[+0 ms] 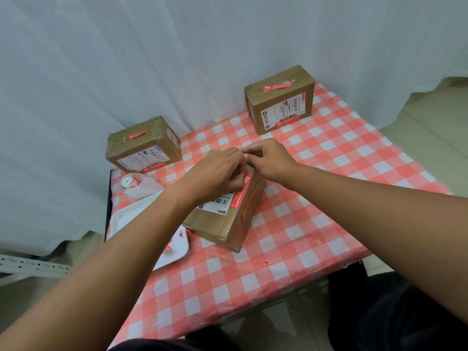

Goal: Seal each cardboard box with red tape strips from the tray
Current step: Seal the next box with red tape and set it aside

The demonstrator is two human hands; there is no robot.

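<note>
Cardboard, brown and taped over, makes up the near box (225,211), which sits angled on the table just in front of the person, its labelled face up and one corner toward the camera, likely turned so the far edge is easy to reach. Both hands meet at that far edge: the left hand (215,171) lies over the top of the box with fingers curled down onto it, seemingly steadying it and pinning a red tape strip (247,184) that runs along the top edge; the right hand (272,158) comes in from the other side with fingertips drawn together beside the left, perhaps pinching the strip's end, though the hands hide each other and I cannot tell exactly what those fingers clamp. My judgement is that the strip is being pressed down along this box's seam. Two other boxes stand well apart at the back, the left box (144,145) and the right box (279,100), each already bearing red strips on top and front, so they look done. To the left, just beside the near box, the white tray (141,219) holds a few red scraps, with a tape roll (126,182) in a clear bag behind it. Everything rests on a red-and-white checked tablecloth (316,198); a pale curtain (152,59) hangs behind, and tiled floor shows at right.
</note>
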